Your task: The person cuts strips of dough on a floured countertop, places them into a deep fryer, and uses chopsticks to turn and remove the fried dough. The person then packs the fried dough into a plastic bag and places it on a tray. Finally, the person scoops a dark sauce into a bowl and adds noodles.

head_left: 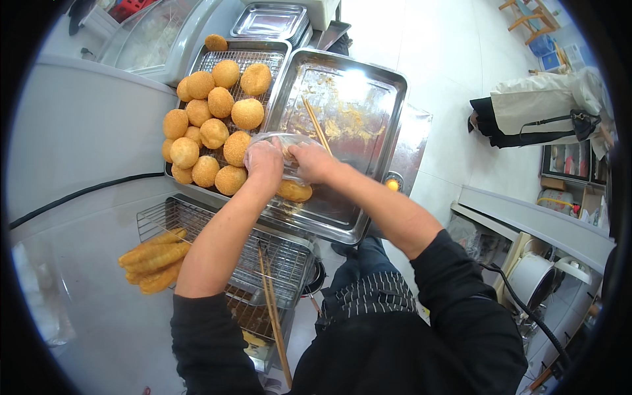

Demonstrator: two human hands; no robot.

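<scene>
Both of my hands are closed on a thin clear plastic bag (289, 139) above the left side of a shallow metal tray (399, 131). My left hand (264, 162) pinches the bag's left side, beside the round sesame balls (214, 133). On its right side, my right hand (313, 162) grips the plastic with bent fingers. Whether anything sits inside the bag is hard to make out. Just below my hands, a golden fried piece (294, 191) lies in the tray. A pair of wooden chopsticks (316, 122) rests in the tray beyond my right hand.
Fried dough sticks (158, 260) lie on a wire rack (230, 237) at the lower left. Long chopsticks (271, 303) lean across it. Stacked metal trays (268, 23) stand at the back. A black cable (92, 189) runs at left; another person (533, 108) stands at right.
</scene>
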